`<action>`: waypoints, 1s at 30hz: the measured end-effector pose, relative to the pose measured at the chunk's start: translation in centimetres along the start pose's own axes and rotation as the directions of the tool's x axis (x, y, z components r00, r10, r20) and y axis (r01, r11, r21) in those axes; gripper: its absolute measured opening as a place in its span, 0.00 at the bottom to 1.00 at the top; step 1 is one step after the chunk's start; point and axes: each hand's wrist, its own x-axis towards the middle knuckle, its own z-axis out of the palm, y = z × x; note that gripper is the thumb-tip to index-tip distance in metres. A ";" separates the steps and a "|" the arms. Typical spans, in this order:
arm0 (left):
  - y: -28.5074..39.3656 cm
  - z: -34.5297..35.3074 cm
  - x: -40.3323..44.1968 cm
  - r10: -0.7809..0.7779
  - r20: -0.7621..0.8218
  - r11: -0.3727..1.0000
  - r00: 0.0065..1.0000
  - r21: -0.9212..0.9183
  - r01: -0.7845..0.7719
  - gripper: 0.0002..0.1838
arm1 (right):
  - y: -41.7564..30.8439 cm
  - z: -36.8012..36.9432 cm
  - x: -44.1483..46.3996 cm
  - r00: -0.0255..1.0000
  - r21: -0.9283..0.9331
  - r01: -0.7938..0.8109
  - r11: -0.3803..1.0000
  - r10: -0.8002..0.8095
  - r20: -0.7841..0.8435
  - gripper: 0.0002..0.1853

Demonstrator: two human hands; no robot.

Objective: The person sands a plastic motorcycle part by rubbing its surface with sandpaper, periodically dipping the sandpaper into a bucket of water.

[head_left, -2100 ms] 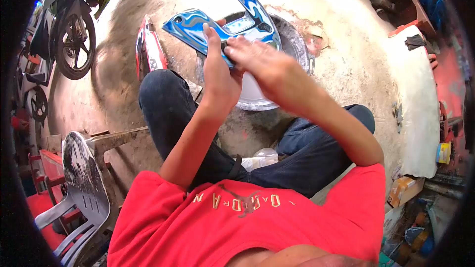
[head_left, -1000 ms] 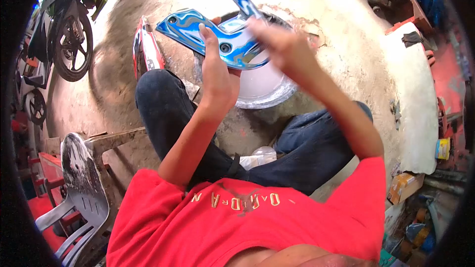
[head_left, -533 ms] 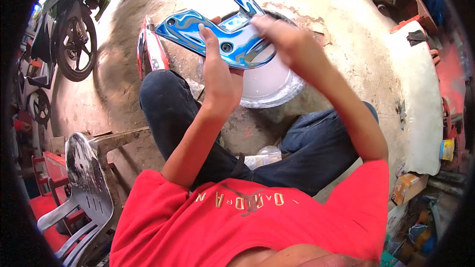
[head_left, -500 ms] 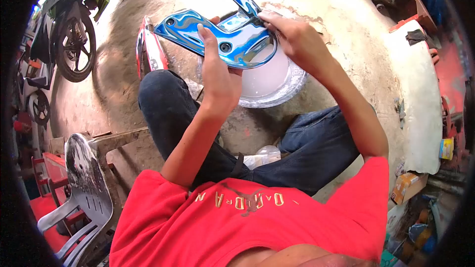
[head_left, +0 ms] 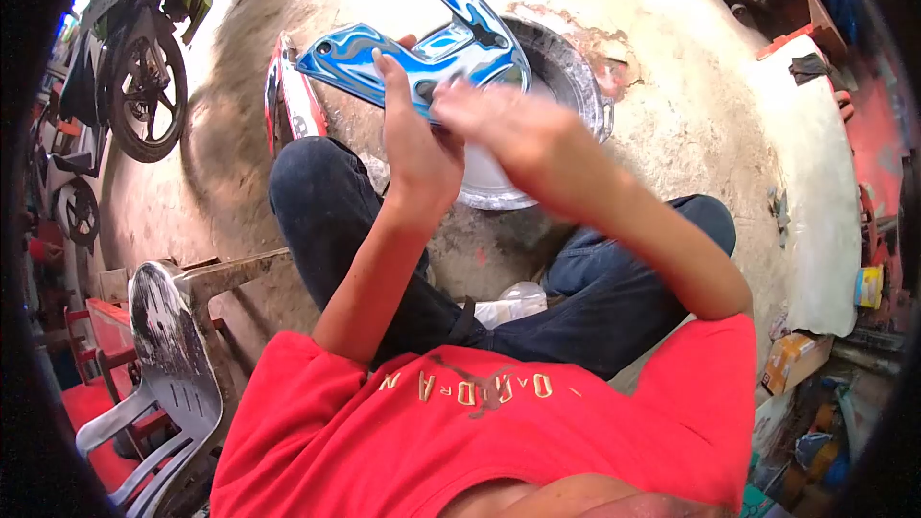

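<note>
My left hand is closed on a glossy motorcycle fairing panel, patterned in swirling blue, white and grey, its thumb lying across the front face. The panel is held up over a round basin of cloudy whitish liquid, with its narrow upright arm pointing up. My right hand is blurred by motion in front of the panel's lower right part. Its fingertips are near the panel's dark hole, and whether they touch cannot be made out. That hand also covers part of the basin.
A red and white panel lies on the concrete floor left of the basin. A motorcycle stands at the upper left. A worn plastic chair is at the lower left. A cardboard box sits at the right.
My right hand has swept left and down from beside the panel's upright arm to its lower face. The panel has tilted and shifted slightly, still in my left hand.
</note>
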 end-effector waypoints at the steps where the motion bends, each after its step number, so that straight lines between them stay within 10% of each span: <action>1: -0.1 0.2 -0.2 -0.018 -0.012 1.000 1.000 -0.020 0.018 0.24 | 2.0 -0.2 -0.2 0.997 -0.041 -0.071 0.997 0.072 0.012 0.21; 3: 0.0 0.5 -0.4 -0.035 -0.015 0.998 0.999 -0.043 0.034 0.23 | 5.3 -1.2 0.4 0.887 0.075 -0.451 0.890 0.436 0.155 0.21; 8: 0.1 -0.3 0.2 -0.037 0.024 0.997 0.999 -0.072 0.038 0.21 | -0.8 0.1 0.2 0.999 0.037 0.038 0.999 -0.038 0.010 0.19; 10: 0.6 -0.1 -0.1 -0.045 0.057 0.995 0.997 -0.091 0.050 0.20 | 1.4 -0.1 0.4 0.999 0.009 0.029 1.000 -0.028 -0.026 0.20; 12: 0.4 0.3 -0.4 -0.051 0.056 0.992 0.997 -0.116 0.058 0.19 | 4.4 -0.7 0.6 0.906 0.144 -0.421 0.896 0.407 0.113 0.22; 17: -0.1 -0.6 0.3 -0.030 0.088 0.995 0.996 -0.087 0.038 0.19 | -1.5 0.8 0.3 0.995 -0.008 0.091 0.996 -0.092 -0.041 0.23; 20: -0.1 0.0 -0.3 -0.070 0.080 0.989 0.994 -0.123 0.079 0.20 | 3.4 0.3 0.4 0.998 -0.050 -0.055 0.997 0.054 -0.016 0.22; 21: -0.3 0.4 -0.4 -0.053 0.074 0.990 0.996 -0.123 0.062 0.20 | 4.2 -0.3 0.6 0.934 0.103 -0.356 0.929 0.349 0.082 0.21; 26: -0.7 0.0 0.0 0.049 0.002 0.999 0.999 -0.003 -0.049 0.22 | -0.7 0.7 0.4 0.994 -0.016 0.097 0.995 -0.098 -0.055 0.21; 30: -0.5 1.4 -1.4 0.033 0.079 0.999 0.996 -0.025 -0.031 0.28 | 4.9 -0.7 0.6 0.972 0.016 -0.236 0.972 0.236 0.006 0.22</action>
